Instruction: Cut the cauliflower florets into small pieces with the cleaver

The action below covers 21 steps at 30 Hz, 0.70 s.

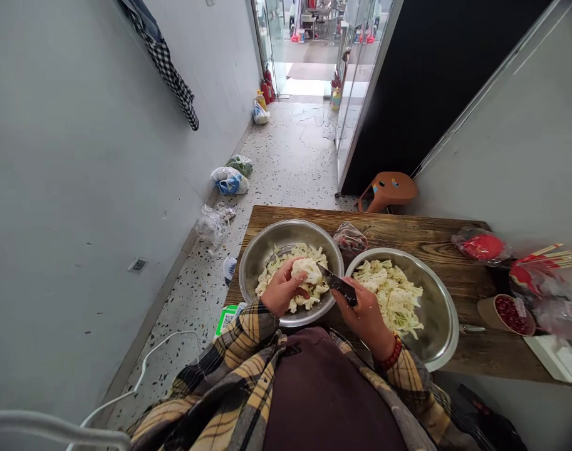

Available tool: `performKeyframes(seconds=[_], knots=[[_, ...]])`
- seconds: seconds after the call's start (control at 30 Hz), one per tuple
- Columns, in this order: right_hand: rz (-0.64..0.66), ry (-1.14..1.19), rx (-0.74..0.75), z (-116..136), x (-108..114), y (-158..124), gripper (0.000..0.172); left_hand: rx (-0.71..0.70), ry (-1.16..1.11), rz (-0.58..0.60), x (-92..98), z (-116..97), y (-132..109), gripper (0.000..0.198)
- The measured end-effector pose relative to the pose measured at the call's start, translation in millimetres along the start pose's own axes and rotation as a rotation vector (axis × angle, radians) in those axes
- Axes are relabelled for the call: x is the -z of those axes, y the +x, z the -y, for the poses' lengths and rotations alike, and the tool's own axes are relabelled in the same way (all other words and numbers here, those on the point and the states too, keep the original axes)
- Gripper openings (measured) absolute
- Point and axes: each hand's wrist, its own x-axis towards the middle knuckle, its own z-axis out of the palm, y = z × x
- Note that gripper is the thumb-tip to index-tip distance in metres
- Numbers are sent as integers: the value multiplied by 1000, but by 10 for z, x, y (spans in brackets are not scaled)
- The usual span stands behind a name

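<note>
My left hand [284, 289] grips a piece of cauliflower [306, 269] above the left steel bowl [250, 263]. In my right hand [361, 308] is a knife [341, 287] with a dark handle, its blade tip against the cauliflower's right side. Cut cauliflower florets [309, 298] lie in the left bowl under my hands. The right steel bowl [440, 313], beside my right hand, holds a larger heap of cauliflower pieces [395, 293]. My fingers partly hide the held piece.
The wooden table [421, 238] also bears a bagged dark item [350, 239], a paper tub of red bits [515, 314], and skewers [553, 255] at right. An orange stool [393, 188] stands beyond it. Plastic bags [230, 180] lie along the left wall.
</note>
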Motion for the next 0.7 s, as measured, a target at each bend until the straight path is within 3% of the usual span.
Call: performKeyframes(seconds=[0.23, 0.5, 0.7], knots=[[36, -16, -37, -81, 108, -19, 24, -1, 64, 10, -203, 19, 32, 53], [174, 40, 12, -122, 92, 2, 37, -48, 167, -1, -162, 89, -25, 52], [227, 64, 35, -134, 93, -30, 37, -104, 377, 65, -145, -1, -69, 52]])
